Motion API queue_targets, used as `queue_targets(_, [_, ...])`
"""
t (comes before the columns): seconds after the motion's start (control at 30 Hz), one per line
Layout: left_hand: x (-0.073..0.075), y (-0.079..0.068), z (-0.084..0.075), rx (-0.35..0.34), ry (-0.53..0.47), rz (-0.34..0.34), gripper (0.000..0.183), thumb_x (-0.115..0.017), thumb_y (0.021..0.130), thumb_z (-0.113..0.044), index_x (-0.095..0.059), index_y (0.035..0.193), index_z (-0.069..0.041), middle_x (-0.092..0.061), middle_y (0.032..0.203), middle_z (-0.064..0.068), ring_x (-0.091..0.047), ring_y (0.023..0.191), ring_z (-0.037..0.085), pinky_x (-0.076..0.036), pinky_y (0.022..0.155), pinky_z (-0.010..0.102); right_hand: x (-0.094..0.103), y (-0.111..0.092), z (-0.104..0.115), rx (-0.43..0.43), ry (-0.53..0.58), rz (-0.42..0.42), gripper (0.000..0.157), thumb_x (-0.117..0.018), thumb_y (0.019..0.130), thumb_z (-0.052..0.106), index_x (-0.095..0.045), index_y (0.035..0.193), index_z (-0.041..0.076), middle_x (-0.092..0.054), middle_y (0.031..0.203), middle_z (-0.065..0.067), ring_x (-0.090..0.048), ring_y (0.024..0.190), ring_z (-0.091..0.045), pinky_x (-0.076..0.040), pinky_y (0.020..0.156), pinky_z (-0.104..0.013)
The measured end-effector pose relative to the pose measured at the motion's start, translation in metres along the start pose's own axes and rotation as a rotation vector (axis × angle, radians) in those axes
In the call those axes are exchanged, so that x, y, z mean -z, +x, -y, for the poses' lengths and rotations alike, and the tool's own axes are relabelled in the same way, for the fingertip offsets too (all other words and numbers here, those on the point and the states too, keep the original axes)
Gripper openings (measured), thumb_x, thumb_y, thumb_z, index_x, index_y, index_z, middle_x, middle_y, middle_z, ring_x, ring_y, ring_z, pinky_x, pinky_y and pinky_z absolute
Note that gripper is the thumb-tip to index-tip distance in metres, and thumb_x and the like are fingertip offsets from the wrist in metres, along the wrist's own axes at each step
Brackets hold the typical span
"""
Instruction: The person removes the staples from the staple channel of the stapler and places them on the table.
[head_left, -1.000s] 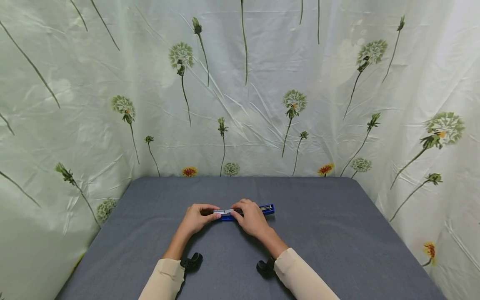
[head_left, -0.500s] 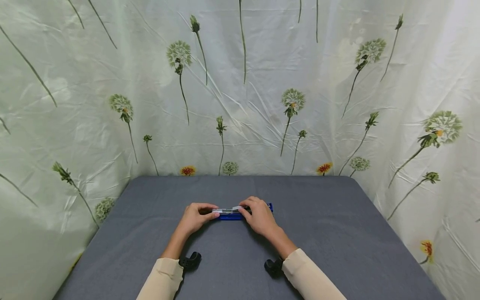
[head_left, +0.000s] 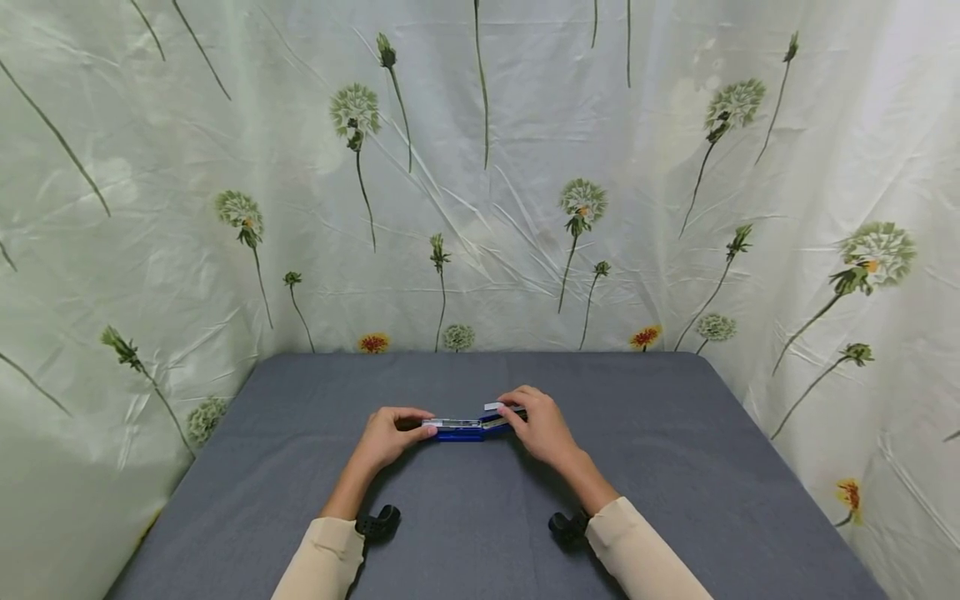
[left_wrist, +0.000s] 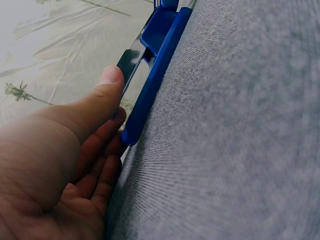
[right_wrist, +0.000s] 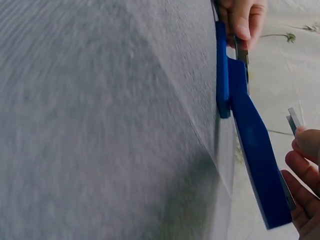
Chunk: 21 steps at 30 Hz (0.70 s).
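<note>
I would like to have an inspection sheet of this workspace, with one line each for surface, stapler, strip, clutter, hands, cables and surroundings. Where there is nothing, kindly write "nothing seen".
Surface: grey cloth, lightly creased.
Stapler: blue, opened out, base on the cloth; metal rail exposed.
Strip: small, silver, apart from the rail.
Clutter: nothing seen.
Left hand: pinches the rail's end.
Right hand: pinches the strip.
Cables: nothing certain; a dark line beside the left sleeve may be shadow.
Surroundings: flowered curtain behind and at both sides.
</note>
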<state>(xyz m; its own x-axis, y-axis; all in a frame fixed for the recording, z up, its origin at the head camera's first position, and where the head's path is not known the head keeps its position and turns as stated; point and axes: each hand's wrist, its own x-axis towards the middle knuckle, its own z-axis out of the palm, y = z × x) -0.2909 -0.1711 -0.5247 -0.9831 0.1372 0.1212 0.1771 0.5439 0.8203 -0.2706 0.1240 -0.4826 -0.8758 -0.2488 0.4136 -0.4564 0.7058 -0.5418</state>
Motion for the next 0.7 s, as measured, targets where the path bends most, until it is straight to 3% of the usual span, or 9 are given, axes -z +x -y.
queue_targets(0.5, [0.001,0.000,-0.001,-0.006,-0.010,0.004,0.022,-0.088,0.083,-0.033,-0.084,0.103,-0.024,-0.080,0.101,-0.002,-0.071,0.094,0.010,-0.056,0.082,0.030,0.024,-0.008,-0.024,0.052,-0.003,-0.062,0.017,-0.073,0.098,0.023,-0.079,0.111,0.015,-0.073,0.107,0.002,-0.068,0.103,-0.020,-0.055,0.088,-0.044])
queue_targets(0.7, [0.001,0.000,-0.002,0.009,-0.013,0.018,0.022,-0.087,0.084,-0.034,-0.083,0.103,-0.025,-0.079,0.103,-0.003,-0.070,0.094,0.010,-0.055,0.083,0.032,0.034,-0.012,-0.032,0.036,-0.004,-0.077,0.016,-0.073,0.098,0.021,-0.079,0.111,0.015,-0.073,0.108,0.001,-0.067,0.103,-0.021,-0.055,0.086,-0.045])
